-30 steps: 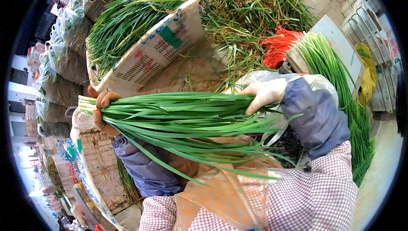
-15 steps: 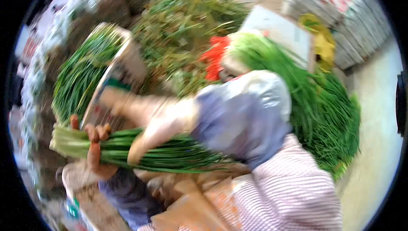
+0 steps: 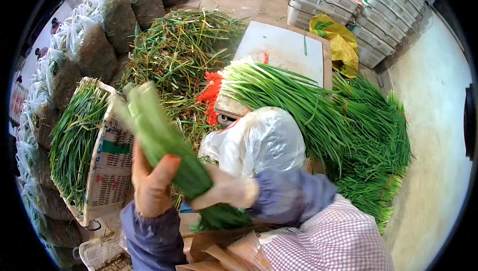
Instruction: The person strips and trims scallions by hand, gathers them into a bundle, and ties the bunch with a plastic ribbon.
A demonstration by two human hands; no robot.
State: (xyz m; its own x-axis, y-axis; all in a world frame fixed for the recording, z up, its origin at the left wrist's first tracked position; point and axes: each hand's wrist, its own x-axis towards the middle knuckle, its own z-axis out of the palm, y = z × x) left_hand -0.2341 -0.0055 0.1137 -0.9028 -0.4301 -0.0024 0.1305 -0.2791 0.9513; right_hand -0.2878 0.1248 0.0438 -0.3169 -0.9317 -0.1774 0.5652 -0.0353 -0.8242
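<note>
A bunch of garlic chives [image 3: 167,136] is tilted in front of me, pale stem ends up and to the left, leaves down towards my lap; its top is smeared by motion. My left hand [image 3: 152,181] is on its left side, thumb in front, the other fingers partly hidden behind the stems. Lower down, my right hand [image 3: 221,189], in a pale glove, is wrapped round the green leaves. Beyond it, a loose pile of chives [image 3: 279,91] lies across a white board [image 3: 279,47], beside red ties [image 3: 211,96].
At left, a tilted plastic crate [image 3: 109,171] holds chives. Behind it stand several filled bags [image 3: 94,52]. A heap of leaf scraps [image 3: 179,47] covers the floor ahead. A white plastic bag [image 3: 269,141] is near my right arm. Tied chive bunches [image 3: 373,156] and stacked crates [image 3: 368,27] are at right.
The bunch has swung from lying level across my lap to tilted, stem ends raised. My right hand has moved from reaching across to the left back to the leaves. The view has shifted.
</note>
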